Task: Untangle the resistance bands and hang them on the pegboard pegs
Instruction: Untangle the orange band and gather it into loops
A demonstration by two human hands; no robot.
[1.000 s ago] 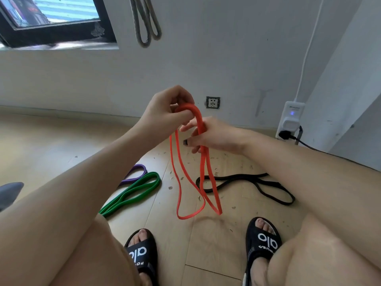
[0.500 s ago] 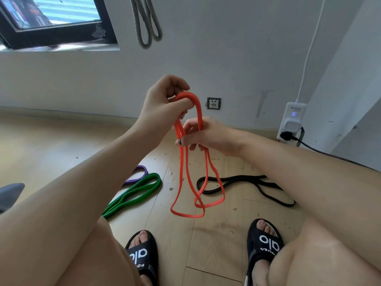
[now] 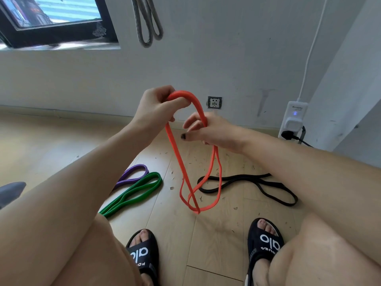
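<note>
Both hands hold the orange band (image 3: 203, 118) up over the floor. The left grip (image 3: 158, 108) is closed on the top of the bend, thumb pressed under it. The right grip (image 3: 208, 129), just below and beside the left, is closed round the strand coming down from the bend, with the forefingers partly spread. Below both grips the band hangs in loose loops that cross one another near the bottom, so it is not yet free of its twist.

To do this step well, I judge the left grip should keep the bend fixed while the right slides down its strand, turning it until the crossing falls open into one plain loop. Pulling hard would likely only tighten the crossing; slack is wanted.

Below the grips lies a pale wooden floor (image 3: 216, 234), scattered with small dark shavings. A green band (image 3: 134, 193) and a purple band (image 3: 134, 172) lie below and left of the grips, a black band (image 3: 257, 182) below and right. Above the left grip a grey band (image 3: 147, 21) already hangs on the white wall; its peg is out of view. A window is far up left, a socket just behind the right grip.
</note>
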